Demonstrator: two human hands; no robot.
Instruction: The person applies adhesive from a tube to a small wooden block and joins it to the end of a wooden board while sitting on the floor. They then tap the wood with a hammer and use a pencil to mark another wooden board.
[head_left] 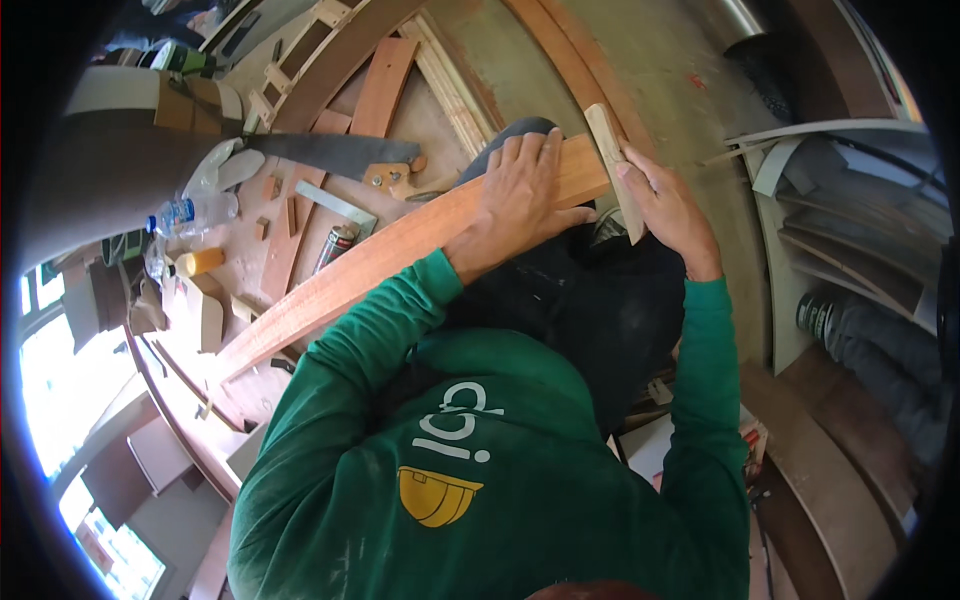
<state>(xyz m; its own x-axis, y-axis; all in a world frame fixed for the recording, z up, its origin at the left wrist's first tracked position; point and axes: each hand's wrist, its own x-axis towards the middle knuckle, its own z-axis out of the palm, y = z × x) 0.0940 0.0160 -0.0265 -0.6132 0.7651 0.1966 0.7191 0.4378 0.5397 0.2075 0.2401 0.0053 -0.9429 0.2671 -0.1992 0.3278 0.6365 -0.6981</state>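
A long reddish-brown wooden board [370, 265] runs from the lower left up across my raised knee. My left hand [512, 200] lies over the board near its far right end, gripping it with the fingers across its face and the thumb stretched along the near edge. In my right hand [675, 210] is a pale, narrow wooden piece [610, 150], pinched between thumb and fingers. That piece stands crosswise at the board's end, seemingly against it. Whether the two touch along their full width I cannot tell.
A handsaw [340, 150] with a wooden handle lies beyond the board. Left of it are a metal square [335, 207], a can [335, 247], plastic bottles [205, 210] and wood offcuts. Curved panels [835, 240] lean at the right.
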